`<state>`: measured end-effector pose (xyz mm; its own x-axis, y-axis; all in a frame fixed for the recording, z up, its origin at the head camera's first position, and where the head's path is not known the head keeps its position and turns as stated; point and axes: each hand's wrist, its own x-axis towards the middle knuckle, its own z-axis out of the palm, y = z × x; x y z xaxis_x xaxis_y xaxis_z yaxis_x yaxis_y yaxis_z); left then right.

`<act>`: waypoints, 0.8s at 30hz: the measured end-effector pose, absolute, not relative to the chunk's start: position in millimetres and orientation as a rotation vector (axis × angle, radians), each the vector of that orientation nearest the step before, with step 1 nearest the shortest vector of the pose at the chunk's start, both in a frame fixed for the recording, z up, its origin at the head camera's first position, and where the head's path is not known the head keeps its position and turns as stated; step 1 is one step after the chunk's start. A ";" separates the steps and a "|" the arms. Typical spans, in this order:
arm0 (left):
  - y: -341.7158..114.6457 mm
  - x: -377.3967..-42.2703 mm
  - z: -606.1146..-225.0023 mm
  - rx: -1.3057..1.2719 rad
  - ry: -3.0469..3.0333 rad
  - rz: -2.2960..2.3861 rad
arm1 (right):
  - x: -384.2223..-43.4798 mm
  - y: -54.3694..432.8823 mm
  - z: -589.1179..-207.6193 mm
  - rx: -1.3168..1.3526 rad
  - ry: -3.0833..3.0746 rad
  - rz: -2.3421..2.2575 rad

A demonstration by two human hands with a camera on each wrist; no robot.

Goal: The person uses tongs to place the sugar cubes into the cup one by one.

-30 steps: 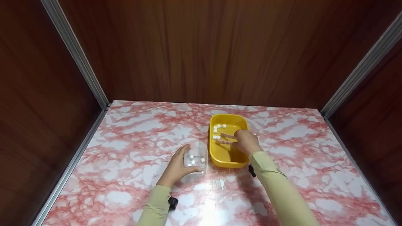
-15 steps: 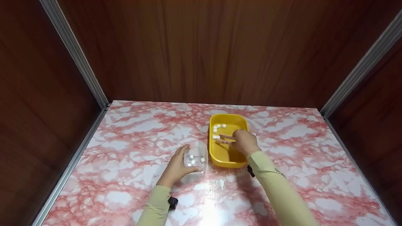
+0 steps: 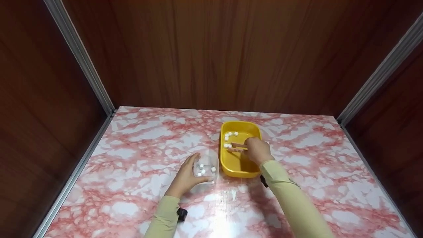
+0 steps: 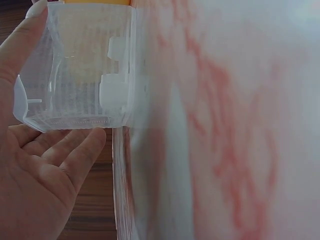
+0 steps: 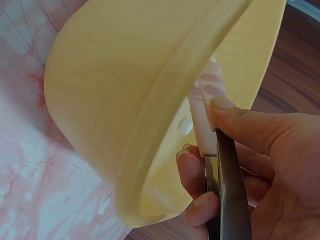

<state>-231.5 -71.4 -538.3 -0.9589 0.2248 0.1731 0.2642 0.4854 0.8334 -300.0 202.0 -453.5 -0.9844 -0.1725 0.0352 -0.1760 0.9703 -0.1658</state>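
My left hand (image 3: 185, 178) holds a clear plastic container (image 4: 80, 65) from its left side, thumb at the near side and fingers at the far side. Several white cubes (image 3: 202, 166) lie inside it. Over the yellow bin (image 3: 240, 173), my right hand (image 3: 259, 150) grips a pair of tongs (image 5: 230, 185) with dark handles and pink tips. The tongs' tips reach down into the bin, right at one of two white cubes (image 3: 226, 145) by its left wall. Farther back in the bin sit several more cubes (image 3: 226, 138). In the right wrist view the bin's wall hides most of its inside.
The container and the bin stand side by side on a red-and-white marbled table (image 3: 132, 158). Dark wood panels (image 3: 211, 53) rise behind and at both sides, with metal rails (image 3: 79, 56) at the corners.
The tongs' two arms have drawn a little closer together beside the cube, and the right hand has shifted slightly left. My left hand and the container stay in place.
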 end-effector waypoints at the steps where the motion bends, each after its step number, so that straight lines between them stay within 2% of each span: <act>1: -71.5 -231.7 -538.1 -0.443 -2.672 -1.507 | -299.8 201.8 -453.5 0.275 -3.093 0.265; 24: -72.3 -230.8 -536.0 -0.470 -2.685 -1.500 | -297.5 199.9 -455.5 0.308 -3.062 0.183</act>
